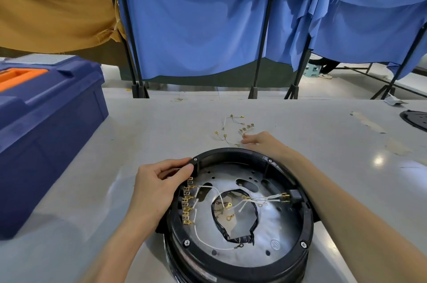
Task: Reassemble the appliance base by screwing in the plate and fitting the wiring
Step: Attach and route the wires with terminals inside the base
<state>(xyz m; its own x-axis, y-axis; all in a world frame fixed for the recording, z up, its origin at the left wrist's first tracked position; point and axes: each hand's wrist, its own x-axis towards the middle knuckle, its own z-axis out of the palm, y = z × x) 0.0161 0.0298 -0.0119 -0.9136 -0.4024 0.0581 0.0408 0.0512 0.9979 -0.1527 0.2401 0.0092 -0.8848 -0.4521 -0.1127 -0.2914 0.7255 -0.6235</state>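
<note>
Black base (pixel 176 233) is showing a silver plate (pixel 279 232), white wires (pixel 201 240), gold terminals (pixel 186 209) — at ten o'clock, navy toolbox (pixel 46 125) wearing orange handle (pixel 20 76).

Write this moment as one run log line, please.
left hand: grips appliance base rim | right hand: beside loose wires on table

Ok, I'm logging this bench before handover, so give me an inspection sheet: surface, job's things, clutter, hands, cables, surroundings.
Surface: grey table, tape remnants at right.
Job's things: black appliance base, open side up, metal plate inside, brass terminal row on its left wall.
Clutter: blue toolbox at left; dark round part at right edge.
Hands: left hand grips the base's rim; right hand, fingers straight, touches the table by the loose wires.
Cables: white wires with brass terminals inside the base.
Surroundings: blue curtains, tan cloth, black stands.
</note>
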